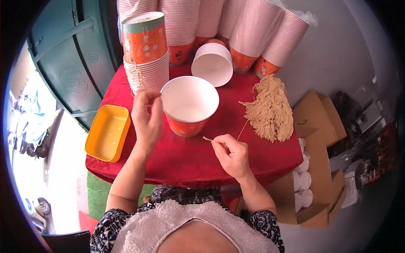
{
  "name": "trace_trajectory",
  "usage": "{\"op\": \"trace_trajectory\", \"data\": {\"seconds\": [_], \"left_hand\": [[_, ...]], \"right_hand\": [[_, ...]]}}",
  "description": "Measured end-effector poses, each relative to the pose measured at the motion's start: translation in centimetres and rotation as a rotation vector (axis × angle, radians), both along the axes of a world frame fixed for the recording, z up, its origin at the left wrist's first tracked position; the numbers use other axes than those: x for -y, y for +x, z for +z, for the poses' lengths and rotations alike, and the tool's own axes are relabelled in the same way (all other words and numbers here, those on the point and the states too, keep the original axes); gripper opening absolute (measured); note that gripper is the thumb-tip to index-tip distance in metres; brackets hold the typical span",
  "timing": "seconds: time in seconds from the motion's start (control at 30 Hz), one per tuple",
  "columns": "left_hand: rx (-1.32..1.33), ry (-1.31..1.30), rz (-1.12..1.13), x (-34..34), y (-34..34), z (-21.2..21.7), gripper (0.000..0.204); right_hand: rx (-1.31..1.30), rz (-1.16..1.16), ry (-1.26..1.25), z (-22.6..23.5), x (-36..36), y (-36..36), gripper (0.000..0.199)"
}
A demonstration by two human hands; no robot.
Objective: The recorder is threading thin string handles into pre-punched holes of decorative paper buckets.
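Note:
A white-lined orange paper bucket (190, 99) stands upright on the red-covered table in front of me. My left hand (147, 120) is closed at its left rim, thumb and fingertips against the edge; the exact grip is partly hidden. To the right of the bucket, my right hand (231, 155) pinches a tan string (241, 131). One short end sticks out leftward from the fingertips, and the other side runs up toward a bundle of tan strings (270, 110) on the table's right.
A yellow plastic tray (108, 134) sits at the table's left. Behind are a stack of buckets (145, 52), another bucket (212, 65) tipped toward me, and several tall wrapped stacks (257, 29). Right of the table, an opened cardboard box (318, 162) holds white rolled items.

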State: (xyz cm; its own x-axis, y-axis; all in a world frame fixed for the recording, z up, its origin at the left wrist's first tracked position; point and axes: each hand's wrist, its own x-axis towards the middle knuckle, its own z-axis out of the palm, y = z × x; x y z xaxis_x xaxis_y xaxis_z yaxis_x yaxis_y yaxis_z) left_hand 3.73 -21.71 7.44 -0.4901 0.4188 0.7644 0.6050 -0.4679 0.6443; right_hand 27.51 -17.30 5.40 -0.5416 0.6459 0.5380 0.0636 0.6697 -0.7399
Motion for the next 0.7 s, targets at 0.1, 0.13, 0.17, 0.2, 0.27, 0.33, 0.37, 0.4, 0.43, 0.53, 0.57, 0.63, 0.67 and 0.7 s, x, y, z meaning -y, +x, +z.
{"op": "trace_trajectory", "data": {"seconds": [0.1, 0.13, 0.17, 0.2, 0.27, 0.33, 0.37, 0.4, 0.43, 0.53, 0.57, 0.63, 0.67, 0.7], "left_hand": [[-0.116, -0.171, -0.095, 2.9, 2.9, 1.1, 0.005], [-0.052, -0.273, -0.171, 3.7, 3.8, 1.0, 0.005], [0.002, -0.318, -0.246, 4.2, 4.9, 1.1, 0.006], [0.04, -0.359, -0.306, 4.8, 5.5, 1.0, 0.007], [0.019, -0.425, -0.328, 4.8, 5.9, -0.6, 0.02], [0.078, -0.505, -0.425, 4.7, 6.7, -0.5, 0.025], [0.092, -0.539, -0.447, 4.6, 7.0, -0.1, 0.03], [0.088, -0.541, -0.449, 4.4, 7.1, -0.1, 0.03], [0.112, -0.572, -0.491, 4.2, 7.2, -0.1, 0.03], [0.135, -0.605, -0.555, 3.7, 7.4, -0.6, 0.03], [0.138, -0.605, -0.574, 3.7, 7.4, -0.8, 0.03], [0.125, -0.628, -0.581, 3.7, 7.4, -0.6, 0.028], [0.118, -0.648, -0.584, 3.7, 7.4, -0.6, 0.026], [0.114, -0.652, -0.586, 3.7, 7.4, -0.4, 0.026]], "right_hand": [[-0.046, -0.045, -0.087, 0.3, 1.0, -0.3, 0.003], [-0.109, -0.052, -0.048, 0.1, 1.1, -0.6, 0.003], [-0.172, -0.06, -0.009, 0.0, 1.1, -0.8, 0.005], [-0.177, -0.054, -0.015, 0.0, 1.4, -0.9, 0.005], [-0.168, -0.037, -0.025, 0.0, 1.8, -1.0, 0.006], [-0.163, -0.023, -0.026, -0.2, 1.9, -0.9, 0.005], [-0.155, -0.009, -0.023, -0.3, 1.9, -0.9, 0.004], [-0.159, -0.012, -0.024, -0.4, 2.0, -0.8, 0.004], [-0.151, -0.004, -0.016, -0.5, 2.0, -0.6, 0.003], [-0.148, 0.003, -0.018, -0.8, 2.0, -0.4, 0.003], [-0.148, 0.007, -0.028, -0.9, 2.1, -0.3, 0.004], [-0.151, -0.006, -0.066, -1.0, 2.3, -0.2, 0.005], [-0.148, -0.012, -0.103, -1.0, 2.4, -0.2, 0.005], [-0.152, -0.016, -0.105, -1.0, 2.4, -0.1, 0.005]]}}
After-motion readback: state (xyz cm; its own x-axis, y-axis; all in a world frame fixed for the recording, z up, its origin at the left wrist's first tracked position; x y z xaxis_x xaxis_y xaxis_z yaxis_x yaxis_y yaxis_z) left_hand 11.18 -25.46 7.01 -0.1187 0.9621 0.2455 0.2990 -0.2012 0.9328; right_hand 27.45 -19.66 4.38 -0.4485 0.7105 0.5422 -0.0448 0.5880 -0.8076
